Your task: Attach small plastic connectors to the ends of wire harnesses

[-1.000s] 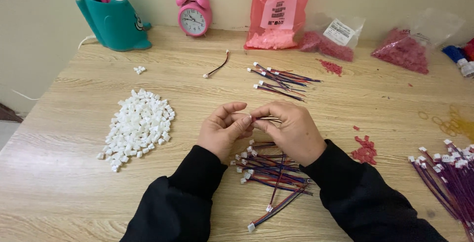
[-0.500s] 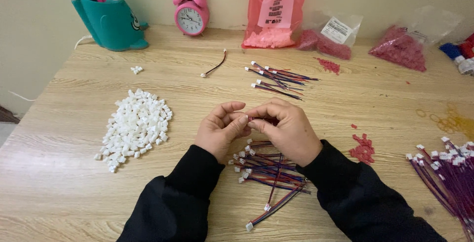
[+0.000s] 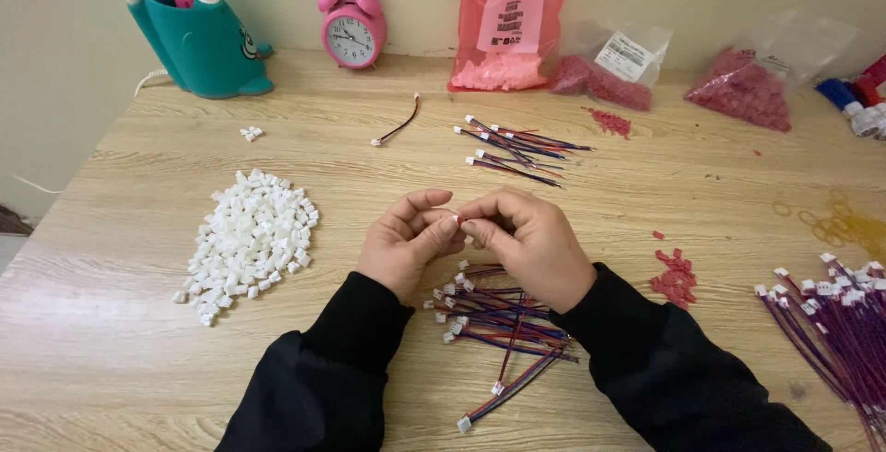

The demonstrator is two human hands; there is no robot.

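My left hand (image 3: 406, 242) and my right hand (image 3: 531, 244) meet fingertip to fingertip above the wooden table (image 3: 120, 341). Between the fingertips sits a small white connector piece (image 3: 458, 220), pinched by both hands; whether a wire hangs from it is hidden by my right hand. Just below the hands lies a loose pile of thin red, blue and black wires with white plugs (image 3: 498, 323). A heap of small white plastic housings (image 3: 247, 242) lies to the left of my left hand.
Another bundle of finished wires (image 3: 517, 148) lies farther back, a single wire (image 3: 399, 127) beside it. More wires (image 3: 831, 318) at the right edge, red bits (image 3: 676, 272) nearby. A teal holder (image 3: 198, 41), pink alarm clock (image 3: 351, 32) and bags of red parts (image 3: 508, 28) line the wall.
The hands have stayed together at the same spot; the fingers have shifted slightly around the small piece. Nothing else on the table has moved.
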